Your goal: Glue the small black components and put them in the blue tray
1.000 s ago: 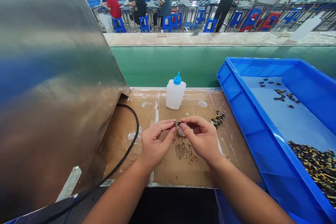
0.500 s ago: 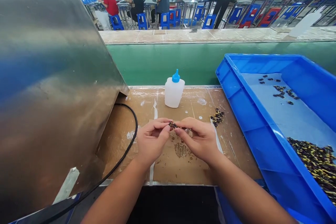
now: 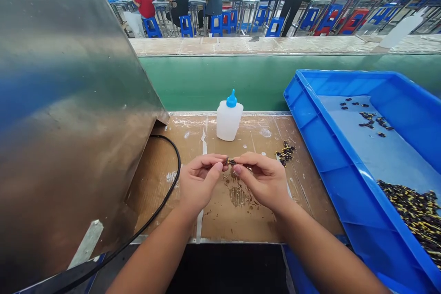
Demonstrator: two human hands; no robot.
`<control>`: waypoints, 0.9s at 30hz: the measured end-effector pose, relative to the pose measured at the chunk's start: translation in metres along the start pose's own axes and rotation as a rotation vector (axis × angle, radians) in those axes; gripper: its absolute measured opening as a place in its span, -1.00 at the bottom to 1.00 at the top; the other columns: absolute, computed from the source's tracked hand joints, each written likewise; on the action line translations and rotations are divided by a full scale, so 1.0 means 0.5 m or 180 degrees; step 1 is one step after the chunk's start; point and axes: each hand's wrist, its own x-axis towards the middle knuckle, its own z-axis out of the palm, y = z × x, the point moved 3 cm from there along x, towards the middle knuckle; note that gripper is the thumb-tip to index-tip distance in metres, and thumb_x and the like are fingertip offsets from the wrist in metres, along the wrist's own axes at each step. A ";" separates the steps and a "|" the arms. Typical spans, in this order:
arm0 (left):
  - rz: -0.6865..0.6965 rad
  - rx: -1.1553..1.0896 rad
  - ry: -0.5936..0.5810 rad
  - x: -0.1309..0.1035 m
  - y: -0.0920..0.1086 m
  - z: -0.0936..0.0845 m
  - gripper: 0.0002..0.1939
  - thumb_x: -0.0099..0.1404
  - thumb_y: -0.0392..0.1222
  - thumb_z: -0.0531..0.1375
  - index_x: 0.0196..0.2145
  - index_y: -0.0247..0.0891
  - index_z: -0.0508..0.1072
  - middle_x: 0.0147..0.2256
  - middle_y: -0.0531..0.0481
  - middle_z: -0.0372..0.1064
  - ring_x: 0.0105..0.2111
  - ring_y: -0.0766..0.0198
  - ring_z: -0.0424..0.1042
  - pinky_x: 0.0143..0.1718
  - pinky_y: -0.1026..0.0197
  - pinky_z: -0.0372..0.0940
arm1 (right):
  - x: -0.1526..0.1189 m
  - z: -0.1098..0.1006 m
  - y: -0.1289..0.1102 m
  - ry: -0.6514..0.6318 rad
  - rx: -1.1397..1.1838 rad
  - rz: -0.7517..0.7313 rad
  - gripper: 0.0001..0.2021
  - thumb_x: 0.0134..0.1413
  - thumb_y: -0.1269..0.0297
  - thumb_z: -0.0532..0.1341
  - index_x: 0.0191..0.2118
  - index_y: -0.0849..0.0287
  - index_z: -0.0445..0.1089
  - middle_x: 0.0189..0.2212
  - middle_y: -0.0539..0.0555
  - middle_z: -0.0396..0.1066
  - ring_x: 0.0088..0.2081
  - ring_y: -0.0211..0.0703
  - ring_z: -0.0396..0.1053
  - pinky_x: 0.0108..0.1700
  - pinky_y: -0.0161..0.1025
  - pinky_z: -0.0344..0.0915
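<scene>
Between my two hands, above the cardboard-covered bench (image 3: 220, 227), is a small black-and-yellow part (image 3: 230, 161). My left hand (image 3: 200, 179) pinches its left end between thumb and fingers. The right end is pinched by my right hand (image 3: 263, 179); the fingertips cover much of the part. Just beyond the hands stands a white squeeze bottle (image 3: 229, 121) with a blue nozzle cap. A little pile of similar black-and-yellow parts (image 3: 285, 152) lies on the bench to the right of my right hand.
On the right, a large blue bin (image 3: 320, 147) holds a heap of black-and-yellow parts (image 3: 411, 216) and several scattered ones. A sheet-metal housing (image 3: 76, 115) and a black cable (image 3: 179, 161) flank my left. Behind runs a green belt (image 3: 213, 80). Several people sit or stand beyond.
My fingertips have drawn slightly apart, my right hand shifting a little to the right, so more of the small part shows between them. Both hands keep their pinch.
</scene>
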 end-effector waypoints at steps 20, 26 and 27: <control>-0.0792 -0.0877 -0.0130 0.010 -0.007 0.013 -0.83 0.08 -0.19 0.60 -0.44 -0.20 0.70 -0.31 -0.10 0.68 -0.41 0.34 0.60 -0.27 0.30 0.56 | 0.004 0.008 -0.009 -0.0121 0.0449 0.0289 -0.89 0.33 0.32 0.39 -0.08 0.03 0.64 -0.26 0.06 0.62 -0.27 -0.17 0.54 -0.24 -0.21 0.49; -0.1220 -0.1058 -0.0145 0.011 -0.005 0.021 -0.75 0.00 -0.13 0.64 -0.50 -0.22 0.67 -0.37 -0.08 0.66 -0.46 0.36 0.56 -0.31 0.31 0.55 | 0.007 0.004 -0.007 -0.0079 0.0730 0.0592 -0.90 0.27 0.21 0.45 -0.15 0.06 0.66 -0.30 0.06 0.64 -0.30 -0.15 0.58 -0.27 -0.21 0.56; -0.1291 -0.1102 -0.0161 0.011 -0.005 0.022 -0.74 -0.02 -0.12 0.64 -0.51 -0.22 0.67 -0.37 -0.07 0.65 -0.46 0.37 0.55 -0.32 0.32 0.54 | 0.007 0.004 -0.003 -0.0095 0.0829 0.0665 -0.90 0.26 0.20 0.46 -0.16 0.05 0.67 -0.30 0.06 0.65 -0.30 -0.15 0.59 -0.27 -0.21 0.57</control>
